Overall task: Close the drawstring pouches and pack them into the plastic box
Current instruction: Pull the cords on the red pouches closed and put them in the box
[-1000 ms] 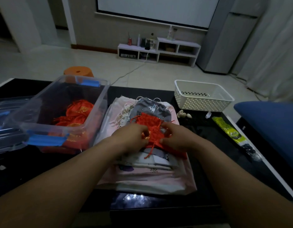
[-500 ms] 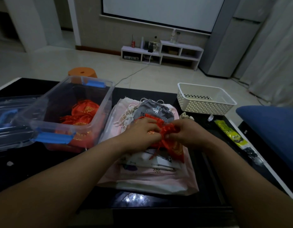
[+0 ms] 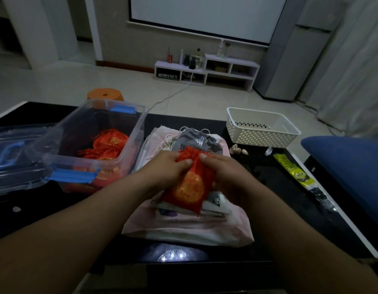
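Red pouch (image 3: 190,185) mid-frame was flat a second ago and now looks cinched, with left hand (image 3: 171,166) and right hand (image 3: 222,168) each in a pinching grip on its neck. Plastic box (image 3: 56,160) at left is probably next.

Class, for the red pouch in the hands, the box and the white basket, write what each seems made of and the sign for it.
Pouch: likely satin-like fabric, glossy; it creases softly and shines around a gold pattern.
Box: clear hard plastic, smooth; red pouches inside show through its walls.
Basket: white rigid plastic, seemingly matt; its walls have rows of round holes.
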